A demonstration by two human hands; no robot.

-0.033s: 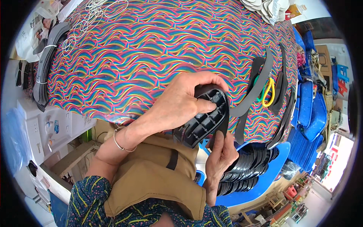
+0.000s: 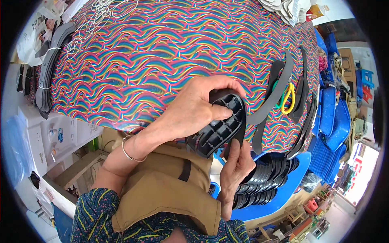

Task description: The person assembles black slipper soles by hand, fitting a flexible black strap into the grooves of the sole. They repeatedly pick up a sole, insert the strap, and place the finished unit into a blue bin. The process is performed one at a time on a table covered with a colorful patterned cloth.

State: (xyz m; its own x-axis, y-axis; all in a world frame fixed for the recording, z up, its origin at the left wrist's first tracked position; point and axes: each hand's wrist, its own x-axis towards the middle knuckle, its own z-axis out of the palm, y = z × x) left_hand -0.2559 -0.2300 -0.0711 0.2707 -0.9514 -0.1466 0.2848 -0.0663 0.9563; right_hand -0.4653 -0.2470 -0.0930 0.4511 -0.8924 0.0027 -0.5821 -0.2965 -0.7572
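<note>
- Tablecloth (image 2: 154, 60) in the head view: wavy, multicoloured, with grey strips (image 2: 272, 99) and a yellow loop (image 2: 288, 99) lying at its right.
- Room to the right: blue crates (image 2: 334, 117) stacked beyond the table.
- Blue tub (image 2: 281, 204), below the table edge: rows of black soles (image 2: 265, 174) inside.
- Black sole (image 2: 216, 131), at the table's near edge: left hand (image 2: 192, 107) clasps it, thumb on the gridded face; right hand (image 2: 238, 162) pinches the dark strip (image 2: 240, 135) along its side.

Head view: left fisheye, worn, looking down.
Left hand (image 2: 196, 104), right hand (image 2: 238, 163): close, near mid-frame.
Worktop (image 2: 162, 52): beyond, filling upper frame.
</note>
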